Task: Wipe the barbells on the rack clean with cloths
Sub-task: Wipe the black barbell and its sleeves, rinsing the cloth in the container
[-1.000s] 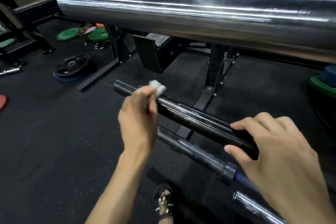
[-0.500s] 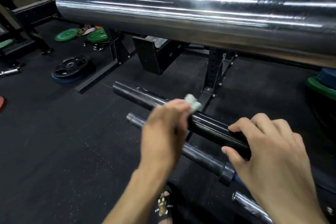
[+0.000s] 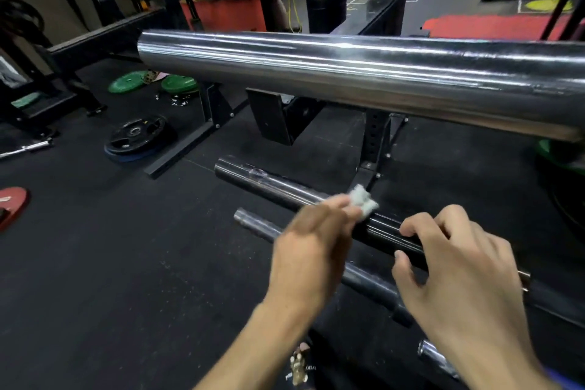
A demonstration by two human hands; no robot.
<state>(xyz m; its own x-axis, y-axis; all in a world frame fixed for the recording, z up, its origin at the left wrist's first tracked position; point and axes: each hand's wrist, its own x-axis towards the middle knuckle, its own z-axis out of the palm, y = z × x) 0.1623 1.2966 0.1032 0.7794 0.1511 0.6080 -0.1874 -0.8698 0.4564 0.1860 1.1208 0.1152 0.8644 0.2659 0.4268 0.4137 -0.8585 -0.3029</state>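
The right hand (image 3: 456,269) curls over the dark glossy steel barbell sleeve (image 3: 389,233), probably to stop it rolling. At its ten o'clock the left hand (image 3: 311,242) pinches a small white crumpled cloth (image 3: 364,203) against the sleeve's top, where a wipe needs pressure. A thick chrome barbell sleeve (image 3: 348,73) hangs at twelve o'clock.

Dark rubber floor (image 3: 95,279); green plates (image 3: 126,83), black plate (image 3: 136,136) lying there; red mat (image 3: 493,28) behind.

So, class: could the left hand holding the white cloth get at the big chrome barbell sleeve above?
Probably yes. The left hand with the small white cloth sits just below the big chrome barbell sleeve, with nothing visible between them.
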